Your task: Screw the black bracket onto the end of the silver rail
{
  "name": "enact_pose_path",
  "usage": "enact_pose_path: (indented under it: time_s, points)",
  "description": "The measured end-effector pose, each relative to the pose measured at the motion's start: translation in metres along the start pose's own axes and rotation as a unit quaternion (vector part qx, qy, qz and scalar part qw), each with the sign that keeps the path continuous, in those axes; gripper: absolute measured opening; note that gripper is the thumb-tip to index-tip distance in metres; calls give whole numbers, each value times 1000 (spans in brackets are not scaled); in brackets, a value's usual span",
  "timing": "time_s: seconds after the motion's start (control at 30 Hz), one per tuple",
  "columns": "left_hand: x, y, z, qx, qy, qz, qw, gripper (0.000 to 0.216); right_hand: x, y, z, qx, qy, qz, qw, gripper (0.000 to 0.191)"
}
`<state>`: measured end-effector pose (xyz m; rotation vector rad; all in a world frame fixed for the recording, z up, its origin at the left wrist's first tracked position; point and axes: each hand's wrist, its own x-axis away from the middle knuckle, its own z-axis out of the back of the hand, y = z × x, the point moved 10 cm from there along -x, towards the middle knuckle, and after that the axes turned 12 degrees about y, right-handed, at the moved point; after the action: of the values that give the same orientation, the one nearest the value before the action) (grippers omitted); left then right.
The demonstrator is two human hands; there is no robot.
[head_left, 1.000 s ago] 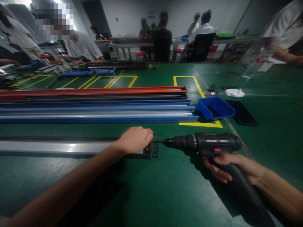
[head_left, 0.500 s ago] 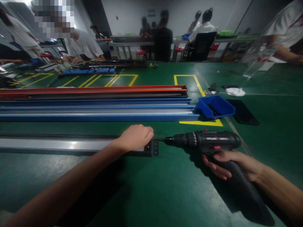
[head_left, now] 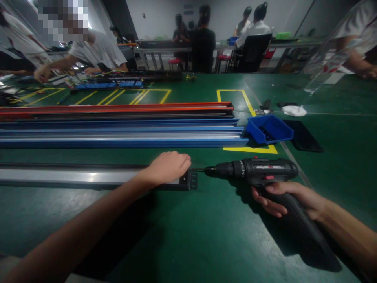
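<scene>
My right hand [head_left: 282,198] is wrapped round the handle of a black cordless drill [head_left: 265,169], which lies level with its bit pointing left. The bit's tip meets the end of a long black-and-silver metal profile [head_left: 88,175], close beside my left hand. A black slotted end piece [head_left: 193,181] sticks out from that end. My left hand [head_left: 169,168] is closed over the profile's end, knuckles up. Its fingertips are hidden, so whether it grips the profile or a small part there does not show.
Beyond the profile lie several blue profiles [head_left: 123,142] and an orange one [head_left: 118,107]. A blue bin [head_left: 269,131] with small dark parts stands at their right end, beside a dark flat slab [head_left: 304,137]. A co-worker [head_left: 97,51] works across the green table [head_left: 188,236].
Both hands, the drill and the profile keep the same places relative to each other; the view has tilted slightly. The co-worker at the far left has stretched an arm out to the left.
</scene>
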<state>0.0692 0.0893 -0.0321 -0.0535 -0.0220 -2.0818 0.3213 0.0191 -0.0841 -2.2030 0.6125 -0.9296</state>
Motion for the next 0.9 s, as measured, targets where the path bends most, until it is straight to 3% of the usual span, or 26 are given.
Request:
enact_pose_path:
  time_s: [0.9]
  points:
    - [-2, -5, -1, 17, 5, 19, 1000, 48, 0, -1, 1, -24, 20, -21, 999, 29]
